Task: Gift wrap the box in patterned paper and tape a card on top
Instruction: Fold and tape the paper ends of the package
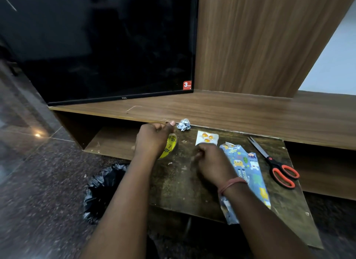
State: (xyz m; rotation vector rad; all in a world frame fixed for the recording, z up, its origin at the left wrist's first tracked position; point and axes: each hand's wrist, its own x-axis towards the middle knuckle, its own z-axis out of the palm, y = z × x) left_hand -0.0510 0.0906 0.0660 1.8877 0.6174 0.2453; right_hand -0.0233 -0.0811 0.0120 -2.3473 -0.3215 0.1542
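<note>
The left hand (154, 138) grips a yellow tape roll (169, 146) standing on the dark worktop (173, 181), thumb raised; most of the roll is hidden behind the hand. The right hand (211, 162) has curled fingers, and whether they pinch anything cannot be told. The card (207, 138) lies just beyond it at 12 o'clock. The patterned paper (248, 166) lies at its 3 o'clock, partly under the wrist. Scissors (275, 162) lie further right. No box can be made out.

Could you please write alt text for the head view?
The left hand grips a yellow tape roll on a dark wooden board; the right hand, fingers curled, sits below a white card with orange shapes, beside patterned blue wrapping paper and orange-handled scissors.
</note>
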